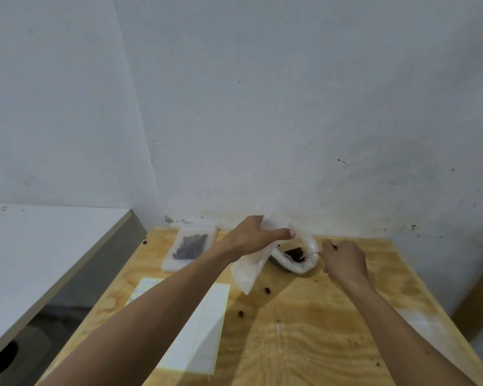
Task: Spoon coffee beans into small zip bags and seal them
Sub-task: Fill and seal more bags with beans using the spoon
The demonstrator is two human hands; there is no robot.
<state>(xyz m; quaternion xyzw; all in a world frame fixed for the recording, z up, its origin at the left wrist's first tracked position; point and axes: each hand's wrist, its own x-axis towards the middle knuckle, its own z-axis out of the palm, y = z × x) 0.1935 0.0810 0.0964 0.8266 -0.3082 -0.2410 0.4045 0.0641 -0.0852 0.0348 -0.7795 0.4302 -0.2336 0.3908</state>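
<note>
My left hand [255,235] holds a small translucent zip bag [248,270] by its top, lifted above the wooden table [304,335]. My right hand [345,260] grips the thin handle of a spoon [310,254] whose tip dips into an open plastic bag of dark coffee beans [294,253] near the wall. A filled zip bag of beans [191,246] lies flat on a stack of bags at the table's back left.
A white label sheet [207,338] lies on the table under my left forearm. Loose beans [267,290] are scattered on the wood. A white wall rises behind the table; a white counter [39,246] stands to the left.
</note>
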